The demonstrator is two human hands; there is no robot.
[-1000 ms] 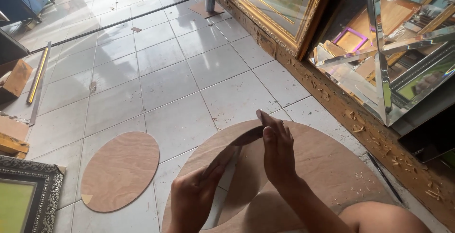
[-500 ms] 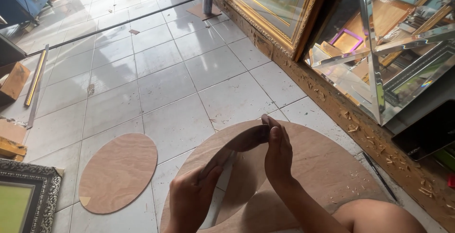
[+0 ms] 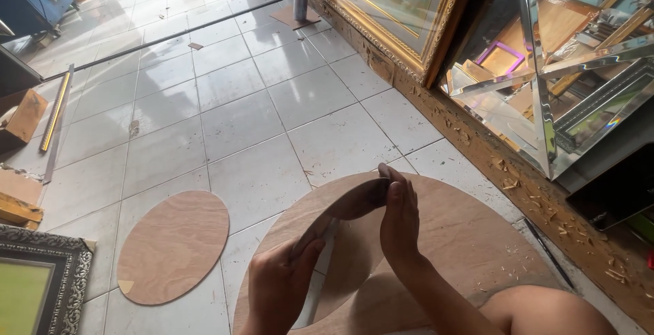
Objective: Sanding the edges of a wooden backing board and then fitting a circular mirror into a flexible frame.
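I hold an oval panel (image 3: 351, 253) on edge between my hands; its face shows a wood tone, and I cannot tell whether it is a mirror or plywood. My left hand (image 3: 279, 287) grips its near lower rim. My right hand (image 3: 399, 216) presses flat, fingers together, against its far upper end. Beneath it a large round plywood board (image 3: 477, 239) lies on the white tiled floor. My bare knee (image 3: 545, 311) shows at the bottom right.
A smaller oval plywood piece (image 3: 174, 246) lies on the tiles to the left. An ornate dark picture frame (image 3: 41, 287) sits at the bottom left, wood blocks (image 3: 24, 113) further back. A gold-framed mirror (image 3: 388, 8) and bevelled mirror pieces (image 3: 545, 69) lean along the right, with wood chips (image 3: 538, 199) below.
Both hands keep hold of the oval panel. My right hand has slid slightly up along its far end, and the view has shifted a little.
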